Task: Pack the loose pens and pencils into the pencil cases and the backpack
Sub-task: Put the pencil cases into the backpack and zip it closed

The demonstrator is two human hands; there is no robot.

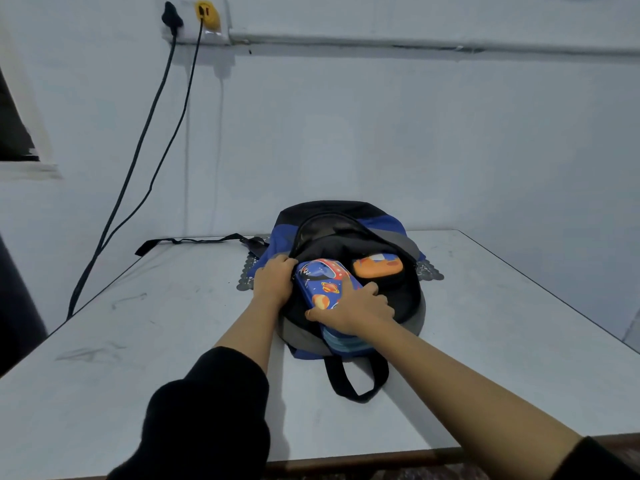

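**A:** how far along is this reckoned to be? No loose pens or pencils are seen, so they're presumed cased already.

**B:** nearly done, tbh. The orange pencil case [377,266] is already tucked inside the backpack [398,237], which is laid toward the far edge of the desk [173,323]. The blue pencil case [323,282] is only half in, clasped by the right grip [356,308], while the opening's rim is pulled back by the left grip [273,282]. Zipping isn't done yet.

Blue, black and grey fabric backpack [346,216] lies flat on the tabletop [138,341], unzipped wide. Blue space-print hard pencil case [322,282] sits halfway into its mouth, near end sticking out; small orange pencil case [377,266] rests inside, far right.
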